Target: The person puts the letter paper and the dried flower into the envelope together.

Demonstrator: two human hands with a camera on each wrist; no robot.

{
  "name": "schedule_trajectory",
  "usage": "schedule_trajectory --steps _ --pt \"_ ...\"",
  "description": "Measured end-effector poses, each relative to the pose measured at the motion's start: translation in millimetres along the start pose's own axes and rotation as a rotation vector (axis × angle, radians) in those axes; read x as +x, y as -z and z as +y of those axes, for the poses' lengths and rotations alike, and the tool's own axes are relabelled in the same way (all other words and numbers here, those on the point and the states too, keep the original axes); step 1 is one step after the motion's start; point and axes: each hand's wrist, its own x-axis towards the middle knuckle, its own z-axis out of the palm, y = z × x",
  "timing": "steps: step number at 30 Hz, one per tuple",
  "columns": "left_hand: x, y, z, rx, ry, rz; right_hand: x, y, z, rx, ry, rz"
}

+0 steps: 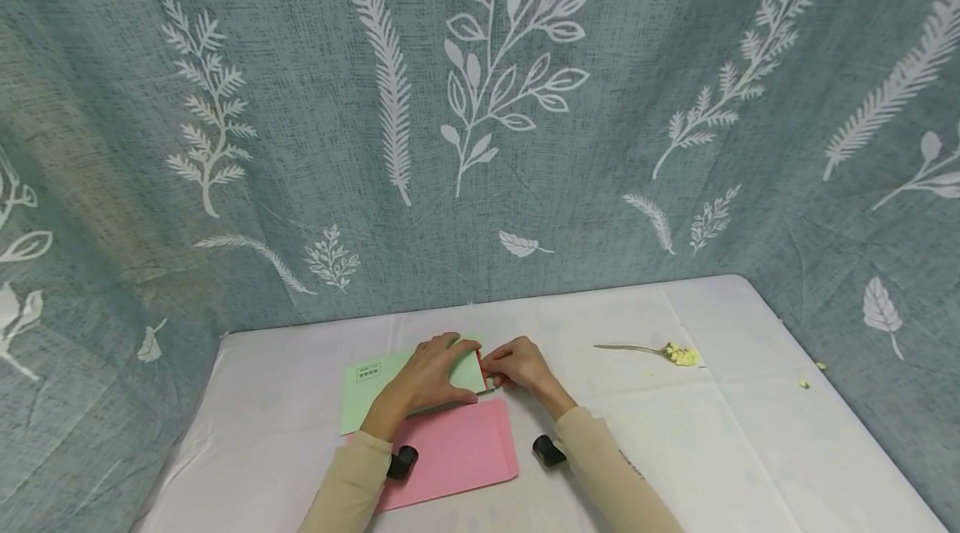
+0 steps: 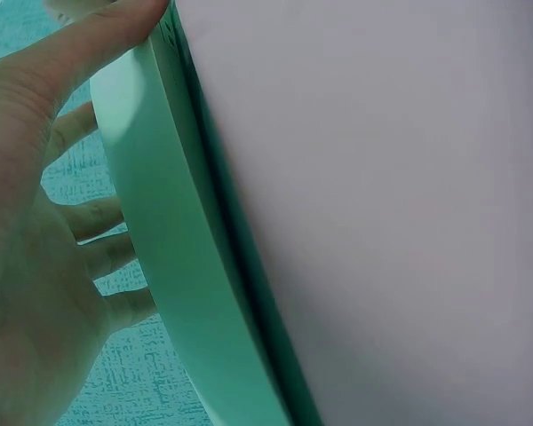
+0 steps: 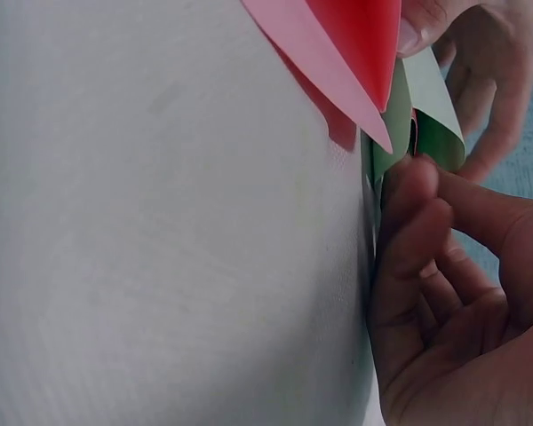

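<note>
A light green envelope (image 1: 365, 399) lies on the white table, its open end to the right. My left hand (image 1: 429, 376) spans it and grips its two long edges, thumb on the near side, fingers on the far side. In the left wrist view the green envelope (image 2: 173, 222) bows a little between thumb and fingers. At the mouth my right hand (image 1: 521, 364) pinches a thin red flat piece (image 1: 479, 356), most of which is hidden inside the envelope. The right wrist view shows the right hand's fingertips close together at the envelope's curled opening (image 3: 440, 142).
A pink envelope (image 1: 457, 458) lies flat in front of the green one, under the left forearm. To the right rests a thin stem with a yellow cluster (image 1: 681, 355), with small yellow bits (image 1: 804, 384) farther right. A patterned curtain (image 1: 465, 141) hangs behind the table.
</note>
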Motion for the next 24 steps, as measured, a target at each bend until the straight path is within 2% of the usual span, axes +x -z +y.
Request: schedule_trajectory --steps 7,16,24 --pt "0.8 -0.5 0.3 0.0 0.003 -0.007 2 -1.5 1 -0.015 0.022 -0.014" --pt "2.2 -2.0 1.2 0.005 -0.006 -0.015 -1 7.4 3 0.022 0.034 -0.101" --pt "1.1 -3.0 -1.5 -0.014 -0.012 -0.018 -9 27.1 8 0.083 0.023 -0.06"
